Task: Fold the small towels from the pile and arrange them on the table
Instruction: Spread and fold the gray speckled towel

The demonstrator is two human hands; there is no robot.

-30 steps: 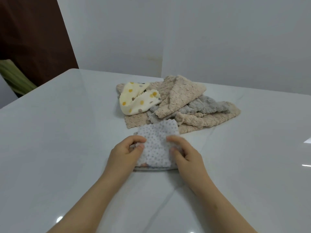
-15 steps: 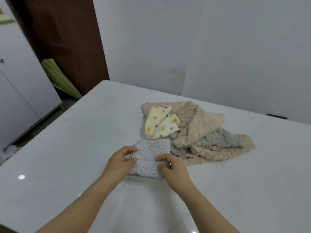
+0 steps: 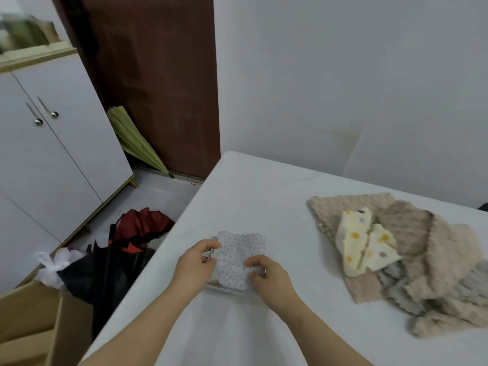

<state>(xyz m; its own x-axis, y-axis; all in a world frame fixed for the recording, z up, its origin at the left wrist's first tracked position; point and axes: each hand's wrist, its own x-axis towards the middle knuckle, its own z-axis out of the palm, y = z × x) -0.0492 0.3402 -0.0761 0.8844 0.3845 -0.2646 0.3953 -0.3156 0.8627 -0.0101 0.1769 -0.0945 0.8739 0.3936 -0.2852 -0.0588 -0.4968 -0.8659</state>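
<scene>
Moved away from the pile (image 3: 422, 273) since half a second ago: folded grey dotted towel (image 3: 239, 256), earlier just beside it, now well apart, near the left edge of the table (image 3: 264, 194). On the floor, one open cardboard box (image 3: 34, 326); content not to be told. Counted: two hands, one dotted towel; in the pile one yellow spotted towel (image 3: 361, 249), one grey towel (image 3: 396, 289), beige towels (image 3: 443, 249) at least two. Lies flat between the fingers of both hands. Pinching its left edge: left hand (image 3: 194, 268), thumb and fingers (image 3: 211, 245) curled. Gripping its near right corner: right hand (image 3: 269, 281), fingers (image 3: 254, 261) curled.
</scene>
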